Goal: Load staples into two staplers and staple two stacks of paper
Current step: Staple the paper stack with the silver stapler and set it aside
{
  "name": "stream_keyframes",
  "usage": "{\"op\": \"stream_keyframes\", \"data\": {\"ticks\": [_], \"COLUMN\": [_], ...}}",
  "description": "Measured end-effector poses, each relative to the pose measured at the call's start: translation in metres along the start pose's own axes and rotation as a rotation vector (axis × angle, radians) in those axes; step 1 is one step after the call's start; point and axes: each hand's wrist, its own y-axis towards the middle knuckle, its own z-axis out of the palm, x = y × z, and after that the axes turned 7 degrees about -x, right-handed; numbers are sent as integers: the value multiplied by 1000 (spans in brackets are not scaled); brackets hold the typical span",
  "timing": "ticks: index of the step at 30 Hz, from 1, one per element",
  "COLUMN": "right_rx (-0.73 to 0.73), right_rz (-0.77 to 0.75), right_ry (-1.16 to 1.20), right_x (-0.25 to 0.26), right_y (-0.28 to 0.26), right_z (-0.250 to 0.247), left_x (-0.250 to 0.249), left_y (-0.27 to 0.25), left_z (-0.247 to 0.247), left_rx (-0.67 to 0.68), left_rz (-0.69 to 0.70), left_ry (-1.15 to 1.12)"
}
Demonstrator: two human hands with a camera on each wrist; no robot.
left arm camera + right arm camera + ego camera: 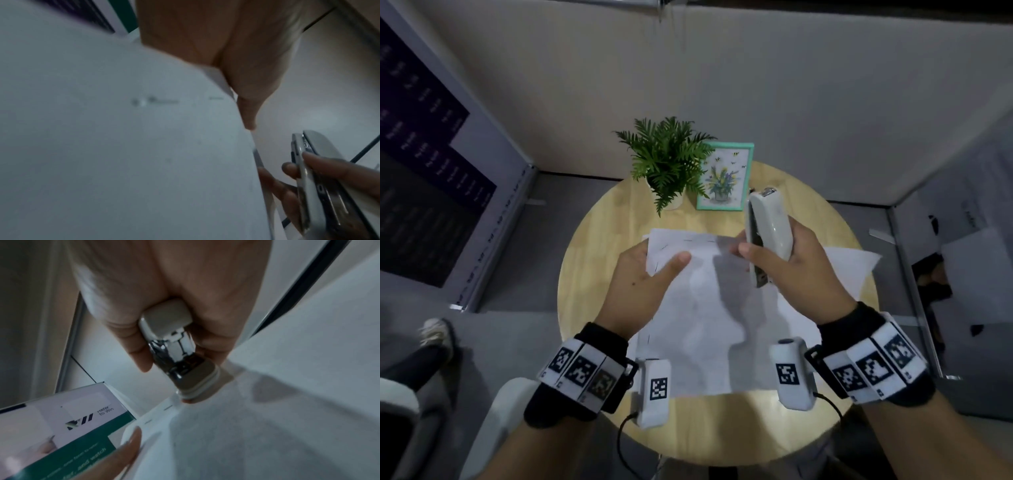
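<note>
- While the head camera looks down at the round light-wood table [592, 246], the left hand [640, 274] pinches the top-left corner of a white paper stack [705, 308], thumb lying on top and fingers tucked under, lifting that corner off the table. A few staples already sit along the stack's top edge.
- Same view: the right hand [791, 263] has its fingers and thumb wrapped around a white plastic stapler with a metal nose [767, 233], held upright above the paper's top-right area, nose pointing away from the person. A second sheet of white paper [849, 270] pokes out from under on the right.
- At the back of the table stand a green fern in a pale pot [667, 161] and a teal-framed flower picture [726, 178], just beside each other.
- Left wrist view: pretty blurry, but the white paper stack [123, 146] fills most of it, with the left hand [226, 56] pressed against its edge. Lower right, the right hand [298, 186] grips the stapler [320, 186], which sits just beside the paper's edge.
- Right wrist view: the right hand [164, 296] is closed tight around the stapler [174, 345], whose chrome end points down toward the paper stack [267, 434]. I can't tell if it actually touches the sheet. The left hand's thumb [127, 449] lies on the paper's corner, with a white-and-green printed panel [61, 426] behind.
</note>
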Motion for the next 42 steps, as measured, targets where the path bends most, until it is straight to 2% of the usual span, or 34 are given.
{"op": "stream_keyframes", "data": {"ticks": [3,7,11,15,24,35,42], "right_rx": [-67,-302,-487,-491,-437,-515,-578], "right_rz": [41,101,29,-9,-67,-125,-131], "right_ry": [26,233,388,362,77,115,68], "right_x": [0,-1,6,14,4,14,10], "right_y": [1,6,16,17,9,9,5], "right_z": [-10,-19,-21,-10,3,2,5], "left_x": [-2,-4,-10,-14,-27,-39,-42], "left_y": [-1,-4,-10,-14,-15,-20,-29], "left_z": [6,15,22,27,32,34,37], "left_rx": [86,118,135,134,96,116,131], "left_rz": [-101,-169,-185,-177,-165,-55,-32], "left_ry": [-12,-4,-30,-29,21,92,107]}}
